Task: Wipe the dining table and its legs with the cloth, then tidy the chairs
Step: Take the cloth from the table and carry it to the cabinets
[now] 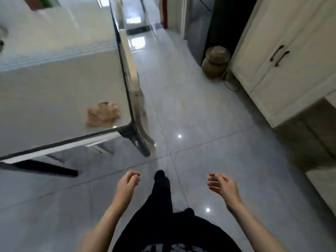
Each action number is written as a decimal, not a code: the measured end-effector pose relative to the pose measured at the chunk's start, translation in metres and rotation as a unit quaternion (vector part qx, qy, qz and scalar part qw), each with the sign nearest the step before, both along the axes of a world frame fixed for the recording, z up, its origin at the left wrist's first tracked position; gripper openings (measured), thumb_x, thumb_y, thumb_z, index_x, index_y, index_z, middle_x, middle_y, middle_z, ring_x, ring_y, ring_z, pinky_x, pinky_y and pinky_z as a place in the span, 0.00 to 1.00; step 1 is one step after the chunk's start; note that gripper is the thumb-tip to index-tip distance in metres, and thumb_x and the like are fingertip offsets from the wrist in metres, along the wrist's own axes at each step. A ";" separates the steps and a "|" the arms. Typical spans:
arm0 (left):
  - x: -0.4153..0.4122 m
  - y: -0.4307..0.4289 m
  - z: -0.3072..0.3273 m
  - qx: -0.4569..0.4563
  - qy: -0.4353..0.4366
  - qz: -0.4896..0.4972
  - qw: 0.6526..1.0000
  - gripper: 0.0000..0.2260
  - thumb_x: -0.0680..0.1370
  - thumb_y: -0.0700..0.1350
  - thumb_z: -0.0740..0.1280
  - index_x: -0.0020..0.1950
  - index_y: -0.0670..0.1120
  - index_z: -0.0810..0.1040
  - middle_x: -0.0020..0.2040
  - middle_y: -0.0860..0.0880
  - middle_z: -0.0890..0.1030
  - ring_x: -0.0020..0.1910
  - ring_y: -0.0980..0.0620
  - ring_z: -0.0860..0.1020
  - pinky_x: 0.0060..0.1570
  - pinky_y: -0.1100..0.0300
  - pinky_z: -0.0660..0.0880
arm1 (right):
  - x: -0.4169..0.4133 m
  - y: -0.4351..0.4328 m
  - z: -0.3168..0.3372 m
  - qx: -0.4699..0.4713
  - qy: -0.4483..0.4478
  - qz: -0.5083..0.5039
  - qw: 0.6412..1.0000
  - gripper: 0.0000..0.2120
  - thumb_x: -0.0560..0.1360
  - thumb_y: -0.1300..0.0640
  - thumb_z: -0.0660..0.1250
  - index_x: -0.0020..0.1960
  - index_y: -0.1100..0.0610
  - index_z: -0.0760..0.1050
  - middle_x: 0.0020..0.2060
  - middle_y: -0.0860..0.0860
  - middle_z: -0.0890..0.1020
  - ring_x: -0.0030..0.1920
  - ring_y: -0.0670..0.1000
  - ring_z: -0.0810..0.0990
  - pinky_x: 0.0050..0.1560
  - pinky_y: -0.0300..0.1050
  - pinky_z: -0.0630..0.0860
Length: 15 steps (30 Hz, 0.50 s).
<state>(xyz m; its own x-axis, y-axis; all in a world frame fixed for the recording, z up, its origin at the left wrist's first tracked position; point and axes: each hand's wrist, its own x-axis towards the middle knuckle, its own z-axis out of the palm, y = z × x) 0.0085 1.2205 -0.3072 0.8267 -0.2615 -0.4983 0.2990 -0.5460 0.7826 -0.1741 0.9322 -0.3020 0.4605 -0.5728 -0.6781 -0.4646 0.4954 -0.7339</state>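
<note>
The table (54,84) stretches lengthwise away, cloth (102,114) crumpled beside its near corner.

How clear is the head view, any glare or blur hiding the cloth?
Head view: motion blur softens everything; the cloth on the mirror-like table is smeared yet findable; light spots glare on the glossy floor; wide-angle distortion bends the table's edge.

A glossy, mirror-smooth finish is being shown by the surface (54,88) and the polished floor tiles (200,115); the crumpled cloth (102,114) is being seen as soft, matt fabric.
</note>
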 end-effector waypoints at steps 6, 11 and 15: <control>0.082 0.004 0.026 0.054 -0.180 -0.006 0.982 0.05 0.78 0.43 0.62 0.50 0.48 0.78 0.46 0.51 0.79 0.45 0.57 0.78 0.45 0.65 0.72 | 0.148 0.014 0.020 -0.101 -0.061 0.160 0.980 0.10 0.79 0.66 0.61 0.44 0.58 0.79 0.39 0.60 0.81 0.36 0.52 0.82 0.40 0.43 0.80; 0.180 0.026 0.027 0.114 -0.241 -0.011 0.964 0.17 0.75 0.49 0.59 0.62 0.46 0.75 0.58 0.50 0.78 0.59 0.51 0.74 0.61 0.60 0.67 | 0.281 0.047 0.037 -0.201 -0.083 0.292 0.932 0.07 0.77 0.57 0.66 0.53 0.51 0.80 0.46 0.50 0.84 0.47 0.47 0.82 0.49 0.38 0.78; 0.255 0.046 0.018 0.177 -0.263 -0.015 0.948 0.24 0.74 0.54 0.56 0.68 0.45 0.71 0.65 0.47 0.74 0.65 0.48 0.70 0.66 0.58 0.64 | 0.376 0.078 0.047 -0.240 -0.099 0.376 0.890 0.15 0.78 0.53 0.65 0.63 0.53 0.75 0.51 0.44 0.79 0.52 0.44 0.79 0.48 0.30 0.76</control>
